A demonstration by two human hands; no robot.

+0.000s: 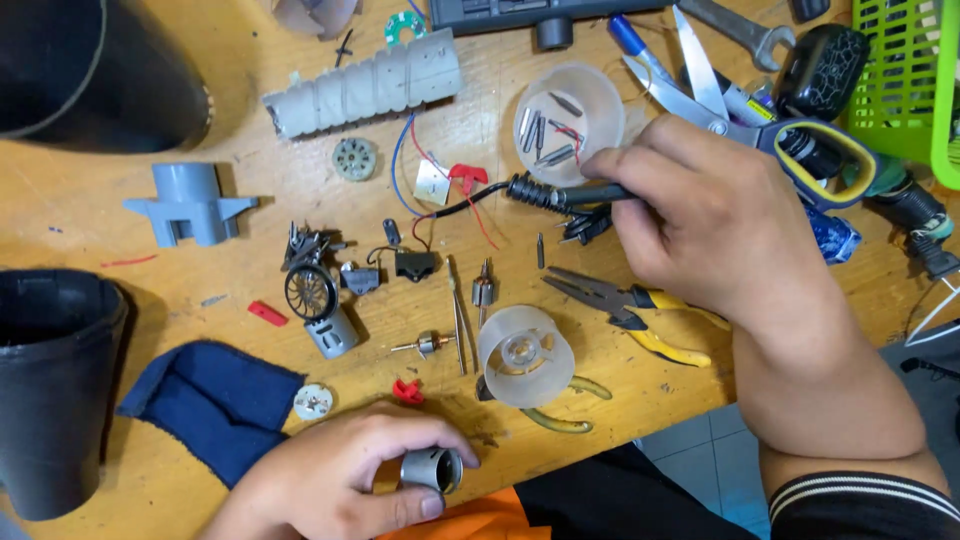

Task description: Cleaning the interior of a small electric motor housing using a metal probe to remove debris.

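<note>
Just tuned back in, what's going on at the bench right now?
A person sits at a wooden workbench strewn with small motor parts. The left hand grips a small metal motor casing at the bench's near edge. The right hand holds a black-handled tool just below a translucent cup of screws and bits. Yellow-handled pliers, scissors, a rotor and a dark blue cloth lie about.

Pliers [640, 305] right of upturned cup [526, 357], screw dish [570, 110] behind, cloth [210, 400] far left.
</note>
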